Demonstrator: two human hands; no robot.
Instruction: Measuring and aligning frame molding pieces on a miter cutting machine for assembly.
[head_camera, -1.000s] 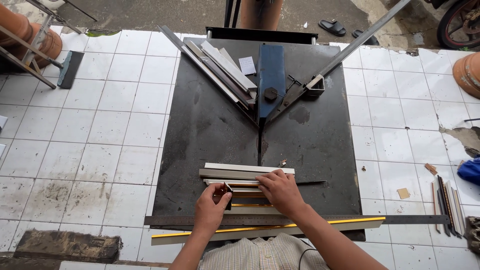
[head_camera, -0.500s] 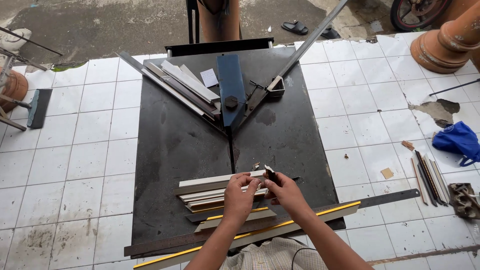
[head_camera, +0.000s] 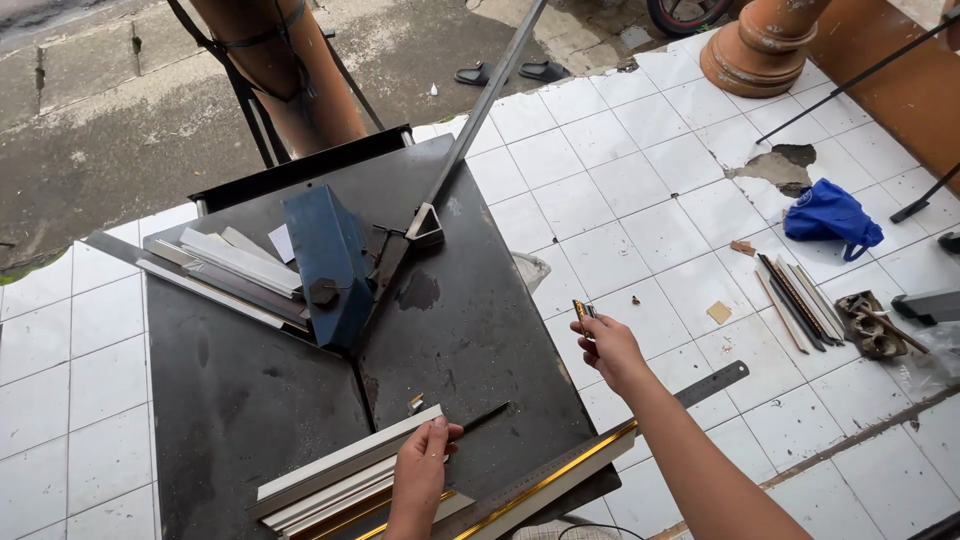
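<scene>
While the left hand (head_camera: 425, 465) presses flat on a stack of white and gold moulding strips (head_camera: 345, 478) at the near edge of the dark bench (head_camera: 230, 400), its fingers spread loosely over the top strip, the right hand (head_camera: 608, 347) is lifted out past the bench's right side over the tiled floor (head_camera: 640, 220). Its fingers are closed around a small dark tool with a gold band (head_camera: 583, 312), held upright. A steel ruler (head_camera: 700, 385) lies diagonally under the right forearm. At the back of the bench stands a blue cutter (head_camera: 330, 262), with more strips (head_camera: 235, 265) stacked just beside it.
</scene>
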